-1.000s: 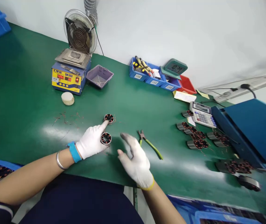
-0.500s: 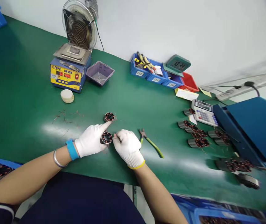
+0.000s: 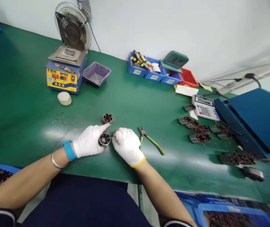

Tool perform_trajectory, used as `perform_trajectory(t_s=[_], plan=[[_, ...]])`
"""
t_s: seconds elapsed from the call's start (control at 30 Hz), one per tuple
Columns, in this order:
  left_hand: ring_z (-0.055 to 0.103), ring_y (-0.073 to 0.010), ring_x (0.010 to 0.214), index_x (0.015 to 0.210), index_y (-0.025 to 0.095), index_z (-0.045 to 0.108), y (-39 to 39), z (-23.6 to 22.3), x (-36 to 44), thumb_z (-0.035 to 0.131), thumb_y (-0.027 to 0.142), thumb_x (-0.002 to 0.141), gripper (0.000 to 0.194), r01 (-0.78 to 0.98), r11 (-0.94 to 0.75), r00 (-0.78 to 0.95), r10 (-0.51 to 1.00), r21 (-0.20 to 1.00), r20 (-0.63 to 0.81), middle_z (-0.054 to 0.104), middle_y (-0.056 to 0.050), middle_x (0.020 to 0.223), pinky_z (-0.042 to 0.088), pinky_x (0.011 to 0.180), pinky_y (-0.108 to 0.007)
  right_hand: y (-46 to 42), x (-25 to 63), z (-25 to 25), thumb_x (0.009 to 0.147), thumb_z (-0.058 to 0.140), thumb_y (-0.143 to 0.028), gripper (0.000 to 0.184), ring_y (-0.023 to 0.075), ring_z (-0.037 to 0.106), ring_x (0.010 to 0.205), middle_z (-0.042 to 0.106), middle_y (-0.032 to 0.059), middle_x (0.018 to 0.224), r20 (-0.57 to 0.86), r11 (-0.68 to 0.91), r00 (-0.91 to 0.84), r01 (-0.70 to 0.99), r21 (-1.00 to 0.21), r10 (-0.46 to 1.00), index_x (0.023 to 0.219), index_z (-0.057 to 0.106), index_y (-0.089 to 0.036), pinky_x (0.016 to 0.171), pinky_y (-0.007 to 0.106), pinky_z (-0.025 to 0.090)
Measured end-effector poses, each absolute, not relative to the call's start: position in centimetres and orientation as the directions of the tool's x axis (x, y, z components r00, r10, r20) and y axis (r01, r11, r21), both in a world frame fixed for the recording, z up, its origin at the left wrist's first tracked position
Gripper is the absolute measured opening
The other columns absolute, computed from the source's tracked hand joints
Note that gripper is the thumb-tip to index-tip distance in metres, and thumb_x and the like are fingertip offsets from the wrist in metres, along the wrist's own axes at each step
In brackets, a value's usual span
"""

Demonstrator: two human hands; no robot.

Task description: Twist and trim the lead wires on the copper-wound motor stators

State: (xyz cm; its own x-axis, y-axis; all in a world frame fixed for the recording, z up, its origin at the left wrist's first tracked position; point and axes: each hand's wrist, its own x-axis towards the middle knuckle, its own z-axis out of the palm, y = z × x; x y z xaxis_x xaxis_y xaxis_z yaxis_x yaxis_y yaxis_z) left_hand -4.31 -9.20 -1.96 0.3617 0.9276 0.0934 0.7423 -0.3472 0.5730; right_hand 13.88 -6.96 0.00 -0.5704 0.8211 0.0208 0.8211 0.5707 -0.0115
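White-gloved and partly curled, my left hand [image 3: 89, 141] grips the round metal ring with black and copper windings [image 3: 104, 139] above the green tabletop [image 3: 78, 170]. My white-gloved right hand [image 3: 126, 143] is closed, fingertips pinched just beside that ring; I can't tell whether they have hold of anything. A similar wound metal ring [image 3: 107, 118] sits just beyond my left fingers, and green-handled metal cutters [image 3: 151, 140] lie to the right.
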Motion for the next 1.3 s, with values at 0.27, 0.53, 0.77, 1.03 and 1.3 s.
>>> perform_trajectory(t_s=[0.27, 0.53, 0.77, 1.03, 1.3], plan=[[0.059, -0.0241, 0.112, 0.144, 0.016, 0.027, -9.5, 1.4, -5.8, 0.067, 0.027, 0.065, 0.089, 0.514, -0.166, 0.353, 0.935, 0.841, -0.031, 0.058, -0.011, 0.126, 0.049, 0.095, -0.036, -7.0, 13.4, -1.7, 0.089, 0.048, -0.026, 0.019, 0.0231, 0.058, 0.089, 0.066, 0.0098, 0.108, 0.037, 0.628, -0.627, 0.773, -0.093, 0.778, 0.092, 0.065, -0.019, 0.075, 0.034, 0.042], [0.063, -0.0262, 0.076, 0.082, 0.020, 0.058, -10.3, 2.0, -1.9, 0.056, 0.040, 0.080, 0.021, 0.934, -0.088, 0.127, 0.988, 0.347, -0.092, 0.064, -0.007, 0.081, 0.048, 0.069, -0.038, -6.1, 14.3, -1.2, 0.083, 0.050, -0.021, 0.017, 0.0260, 0.054, 0.101, 0.054, 0.0104, 0.136, 0.065, 0.675, -0.673, 0.727, -0.127, 0.737, 0.088, 0.066, -0.018, 0.084, 0.040, 0.045], [0.061, -0.0212, 0.075, 0.081, 0.021, 0.057, -9.5, 0.9, -4.0, 0.061, 0.033, 0.071, 0.017, 0.838, -0.112, 0.183, 0.980, 0.534, -0.082, 0.064, -0.004, 0.084, 0.047, 0.066, -0.032, -4.0, 14.3, -1.6, 0.085, 0.050, -0.022, 0.016, 0.0190, 0.061, 0.105, 0.064, 0.0031, 0.124, 0.062, 0.603, -0.678, 0.603, -0.522, 0.732, 0.084, 0.066, -0.020, 0.085, 0.030, 0.049], [0.059, -0.0208, 0.080, 0.086, 0.021, 0.057, -9.8, 0.7, -4.6, 0.060, 0.030, 0.070, 0.019, 0.799, -0.162, 0.242, 0.968, 0.579, -0.062, 0.062, -0.004, 0.087, 0.048, 0.071, -0.032, -3.7, 14.9, -0.7, 0.080, 0.048, -0.018, 0.050, 0.0212, 0.045, 0.131, 0.041, 0.0096, 0.148, 0.121, 0.551, -0.696, 0.436, -0.712, 0.708, 0.130, 0.052, -0.017, 0.103, 0.036, 0.042], [0.058, -0.0203, 0.081, 0.091, 0.020, 0.058, -9.6, 0.3, -4.9, 0.061, 0.031, 0.071, 0.023, 0.788, -0.205, 0.285, 0.957, 0.581, -0.049, 0.061, -0.003, 0.090, 0.047, 0.072, -0.032, -4.3, 15.1, 0.8, 0.084, 0.045, -0.017, 0.037, 0.0197, 0.065, 0.104, 0.071, -0.0008, 0.112, -0.233, 0.428, -0.707, 0.621, -0.657, 0.667, 0.112, 0.067, -0.025, 0.089, 0.031, 0.049]])
